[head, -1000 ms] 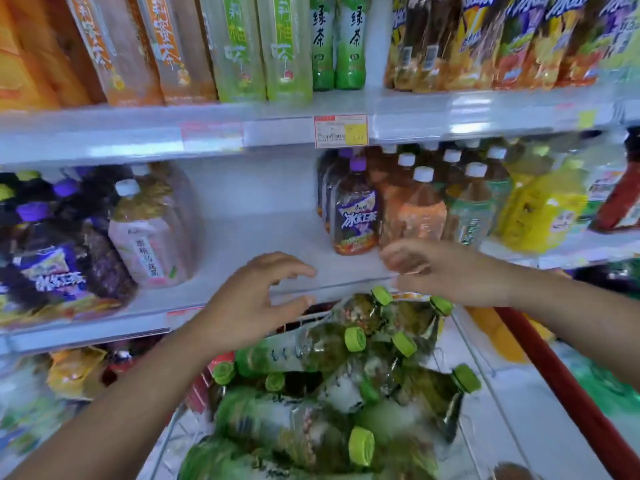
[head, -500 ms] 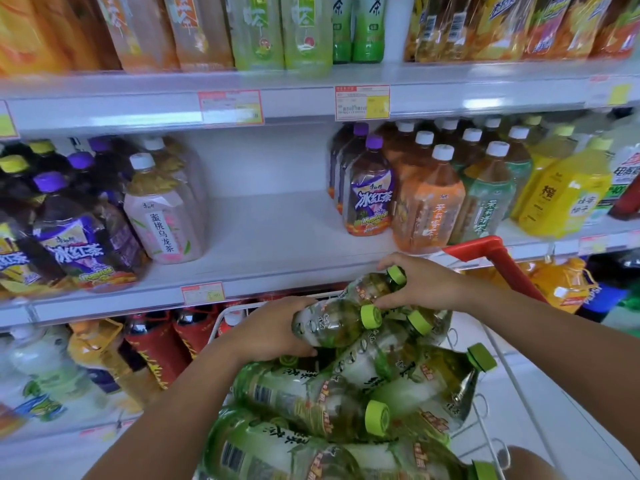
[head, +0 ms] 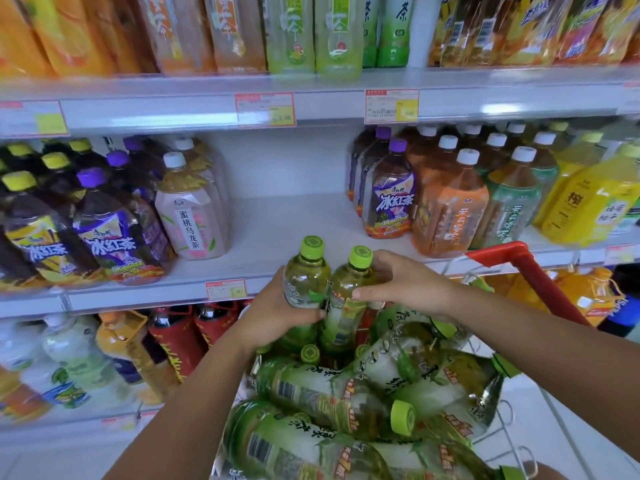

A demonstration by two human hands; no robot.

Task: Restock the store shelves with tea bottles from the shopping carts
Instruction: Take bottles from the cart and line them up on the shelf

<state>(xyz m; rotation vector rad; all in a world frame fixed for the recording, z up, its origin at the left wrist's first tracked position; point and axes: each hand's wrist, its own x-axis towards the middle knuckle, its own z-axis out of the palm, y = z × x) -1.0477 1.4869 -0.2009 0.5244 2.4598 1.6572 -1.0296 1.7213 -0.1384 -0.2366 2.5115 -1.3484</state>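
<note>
Left hand point(head: 277, 313), right hand point(head: 405, 285) — each grips upright tea bottle point(head: 306, 271)

Two clear plastic tea bottles with lime-green caps, the left bottle point(head: 306, 277) and the right bottle point(head: 348, 292), are held upright, apparently touching, above the red-handled white wire shopping cart point(head: 533, 275), where like bottles point(head: 346, 400) lie heaped sideways.

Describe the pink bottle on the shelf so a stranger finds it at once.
Look at the middle shelf, left of its bare gap. The pink bottle stands at the front, right of the dark bottles; unlike them, it has a pale pink label and white cap.
</note>
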